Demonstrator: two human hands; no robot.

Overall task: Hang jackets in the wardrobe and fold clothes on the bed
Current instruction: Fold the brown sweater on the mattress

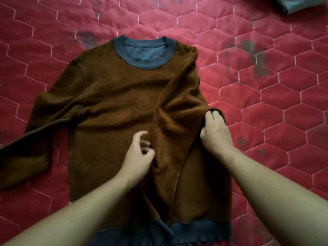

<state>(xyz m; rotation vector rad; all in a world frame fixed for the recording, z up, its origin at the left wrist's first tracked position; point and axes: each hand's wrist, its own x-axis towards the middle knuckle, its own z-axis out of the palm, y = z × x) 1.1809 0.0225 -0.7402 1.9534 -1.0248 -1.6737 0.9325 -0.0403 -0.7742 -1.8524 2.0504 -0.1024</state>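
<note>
A brown sweater with a grey-blue collar and hem lies flat on the red quilted bed, neck pointing away from me. Its right sleeve is folded inward and runs down over the body. My right hand grips the sweater's right edge at the fold, fingers curled round the cloth. My left hand hovers at the folded sleeve near the middle of the body, fingers loosely curled; it is blurred, and I cannot tell whether it pinches the cloth. The left sleeve lies spread out toward the left.
A grey garment lies at the far right corner of the bed. The red hexagon-stitched bedcover shows dark printed patches around the sweater on the right and left.
</note>
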